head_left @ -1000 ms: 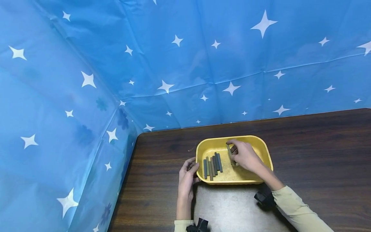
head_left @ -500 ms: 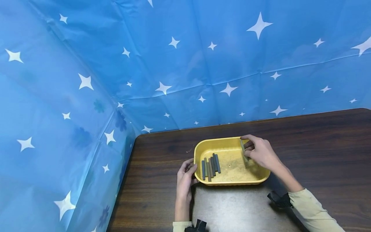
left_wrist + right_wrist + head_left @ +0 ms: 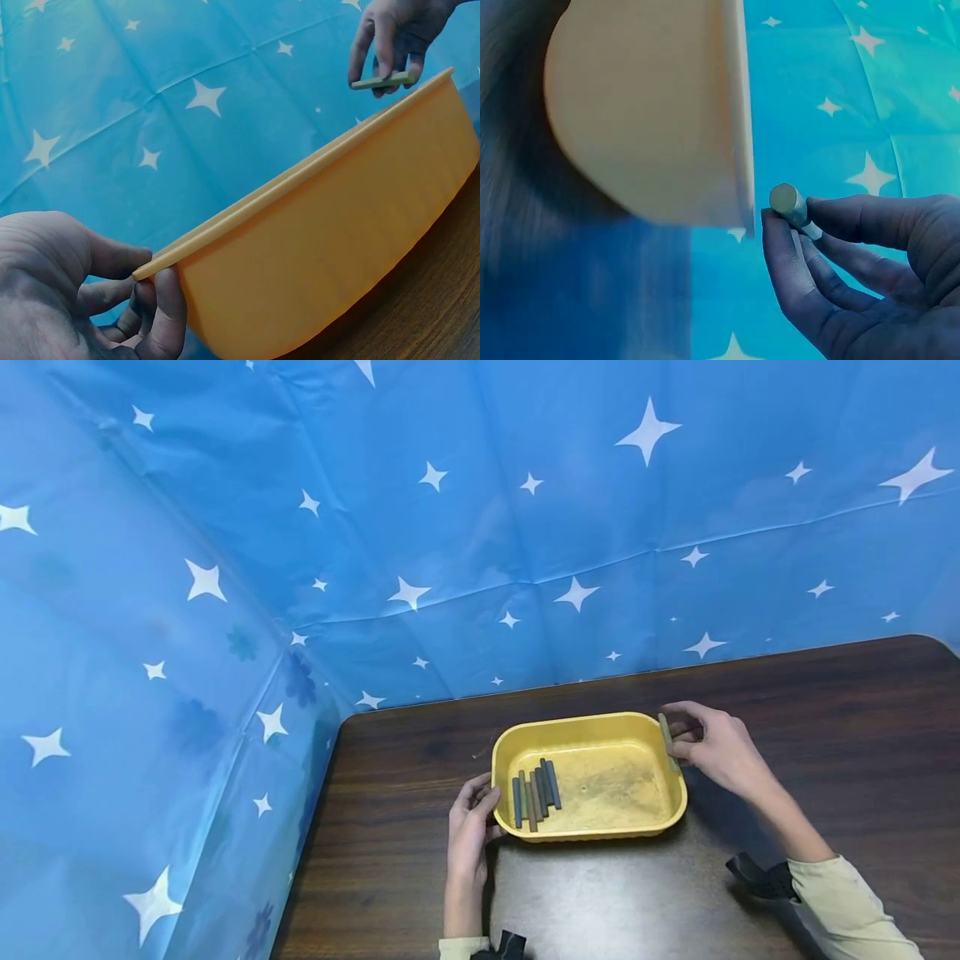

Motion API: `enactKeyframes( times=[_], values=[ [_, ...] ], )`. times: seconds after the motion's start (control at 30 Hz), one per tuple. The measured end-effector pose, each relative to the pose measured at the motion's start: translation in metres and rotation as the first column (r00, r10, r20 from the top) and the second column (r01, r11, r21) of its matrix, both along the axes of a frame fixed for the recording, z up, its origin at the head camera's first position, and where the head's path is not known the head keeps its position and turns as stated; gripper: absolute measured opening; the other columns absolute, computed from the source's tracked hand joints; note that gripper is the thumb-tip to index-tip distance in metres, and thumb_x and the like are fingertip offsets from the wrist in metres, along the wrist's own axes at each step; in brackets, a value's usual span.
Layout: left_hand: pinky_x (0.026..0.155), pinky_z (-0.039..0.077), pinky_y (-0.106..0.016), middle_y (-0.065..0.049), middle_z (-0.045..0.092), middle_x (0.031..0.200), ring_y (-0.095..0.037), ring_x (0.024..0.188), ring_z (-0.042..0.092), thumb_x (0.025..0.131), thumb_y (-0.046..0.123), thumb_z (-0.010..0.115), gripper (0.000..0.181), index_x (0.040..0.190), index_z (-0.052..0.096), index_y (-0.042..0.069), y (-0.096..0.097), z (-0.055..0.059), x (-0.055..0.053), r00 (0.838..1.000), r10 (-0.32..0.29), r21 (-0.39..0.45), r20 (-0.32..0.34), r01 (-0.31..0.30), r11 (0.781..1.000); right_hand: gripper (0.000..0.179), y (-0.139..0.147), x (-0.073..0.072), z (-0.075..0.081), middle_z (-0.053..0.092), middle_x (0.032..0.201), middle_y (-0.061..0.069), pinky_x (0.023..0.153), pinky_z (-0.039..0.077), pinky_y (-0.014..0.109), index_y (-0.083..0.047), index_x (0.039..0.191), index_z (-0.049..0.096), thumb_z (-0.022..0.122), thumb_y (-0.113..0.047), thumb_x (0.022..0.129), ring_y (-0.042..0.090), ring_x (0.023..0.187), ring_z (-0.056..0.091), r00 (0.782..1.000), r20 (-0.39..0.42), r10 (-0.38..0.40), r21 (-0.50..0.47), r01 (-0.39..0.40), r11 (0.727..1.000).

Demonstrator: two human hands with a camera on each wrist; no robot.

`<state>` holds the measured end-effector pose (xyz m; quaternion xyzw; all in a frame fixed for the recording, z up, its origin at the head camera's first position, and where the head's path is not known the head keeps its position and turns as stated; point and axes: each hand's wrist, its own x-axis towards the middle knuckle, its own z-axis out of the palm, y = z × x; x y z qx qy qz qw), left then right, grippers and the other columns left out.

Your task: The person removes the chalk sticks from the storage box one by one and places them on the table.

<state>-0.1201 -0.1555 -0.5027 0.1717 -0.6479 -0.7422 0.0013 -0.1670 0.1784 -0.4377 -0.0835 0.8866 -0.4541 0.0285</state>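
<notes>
My left hand [image 3: 468, 827] grips the left rim of a yellow plastic tub [image 3: 611, 789], thumb on top and fingers beneath, as the left wrist view shows. Several dark chalk sticks [image 3: 542, 789] in blue, olive and brown tones lie side by side in the tub's left part. At the tub's right end, my right hand [image 3: 720, 747] pinches a pale yellow-green chalk stick [image 3: 785, 199] between thumb and fingers. That stick is held up near the right rim, apart from the tub wall in the right wrist view.
The tub stands on a dark wood-grain table [image 3: 840, 718]. A blue curtain with white stars [image 3: 480, 527] hangs behind the table and along its left side. Dark dust marks the tub's floor.
My right hand has moved rightward with the chalk stick, from over the tub's middle to its right rim. The left hand keeps its grip. The whole scene has shifted slightly left.
</notes>
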Motion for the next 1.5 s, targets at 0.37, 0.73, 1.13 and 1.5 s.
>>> enactKeyframes(
  times=[0.37, 0.73, 1.13, 1.5],
  values=[
    [0.051, 0.051, -0.02, -0.016, 0.061, 0.119, -0.016, 0.076, 0.061, 0.101, 0.011, 0.063, 0.04, 0.138, 0.056, -0.004, 0.0, 0.002, 0.001, 1.0, 0.0, 0.007, 0.004, 0.0, 1.0, 0.052, 0.027, 0.005, -0.012, 0.069, 0.11, 0.025, 0.063, 0.05, 0.033, 0.01, 0.139, 0.055, 0.072, -0.005, 0.092, 0.03, 0.09, 0.068, 0.999, -0.009, -0.032, 0.051, 0.033, 0.998],
    [0.051, 0.05, -0.02, -0.018, 0.061, 0.121, -0.017, 0.077, 0.061, 0.101, 0.013, 0.063, 0.041, 0.138, 0.056, -0.004, 0.002, 0.003, 0.003, 1.0, -0.001, -0.009, -0.004, 0.001, 1.0, 0.051, 0.055, 0.013, -0.034, 0.069, 0.103, 0.026, 0.058, 0.05, 0.034, 0.014, 0.137, 0.053, 0.072, -0.004, 0.093, 0.026, 0.079, 0.068, 0.998, 0.022, -0.066, 0.087, 0.064, 0.994],
    [0.052, 0.051, -0.021, -0.016, 0.061, 0.118, -0.016, 0.077, 0.061, 0.101, 0.014, 0.063, 0.041, 0.137, 0.057, -0.003, -0.001, 0.0, 0.003, 1.0, -0.002, -0.02, -0.014, 0.002, 1.0, 0.047, 0.07, 0.014, -0.053, 0.071, 0.089, 0.021, 0.06, 0.058, 0.041, 0.02, 0.133, 0.052, 0.069, 0.005, 0.092, 0.028, 0.072, 0.071, 0.992, 0.103, -0.073, 0.124, 0.06, 0.991],
    [0.052, 0.05, -0.021, -0.015, 0.061, 0.115, -0.015, 0.078, 0.061, 0.102, 0.013, 0.062, 0.04, 0.137, 0.056, -0.004, 0.0, -0.001, 0.001, 1.0, -0.01, -0.022, -0.009, 0.01, 1.0, 0.047, 0.077, 0.016, -0.057, 0.067, 0.085, 0.017, 0.055, 0.05, 0.037, 0.022, 0.13, 0.052, 0.07, 0.004, 0.091, 0.021, 0.063, 0.064, 0.99, 0.105, -0.098, 0.202, 0.076, 0.976]
  ],
)
